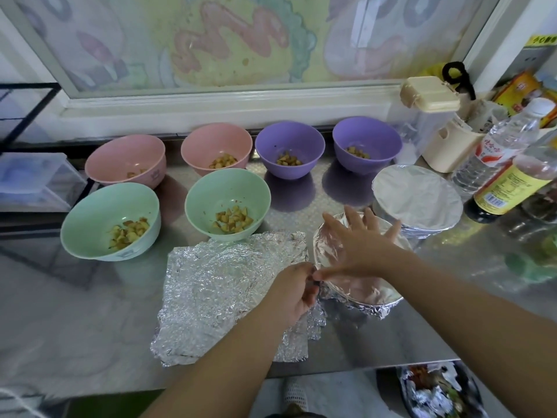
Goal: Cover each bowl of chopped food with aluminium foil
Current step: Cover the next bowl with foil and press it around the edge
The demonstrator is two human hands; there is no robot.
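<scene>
The right hand (pixel 358 236) lay flat, fingers straight and spread, on the foil cover (pixel 361 291) stretched over the near bowl (pixel 376 307) (its own colour hidden by the wrap). This bowl stood at the front right of the steel counter (pixel 361 342). The left hand (pixel 297 292) had its fingers curled, pinching the cover's crumpled edge at the bowl's left rim.

Just left of that bowl lay a stack of crinkled foil sheets (pixel 217 297), partly under the left wrist. Just behind it stood a covered bowl (pixel 417 203), its foil smooth.

Six bowls of chopped yellow-brown food were uncovered. The left green bowl (pixel 90 218) and right green bowl (pixel 211 191) made the nearer row. Behind them stood the left pink bowl (pixel 120 155), right pink bowl (pixel 211 143), left purple bowl (pixel 286 140) and right purple bowl (pixel 367 134).

At the right edge, a clear bottle (pixel 494 152) carried a red-and-white label with script too blurred to read. Beside it, a dark sauce bottle (pixel 509 188) wore a yellow label with print too small to make out. A yellow sign (pixel 542 40) in the top right corner bore black characters, also illegible.
</scene>
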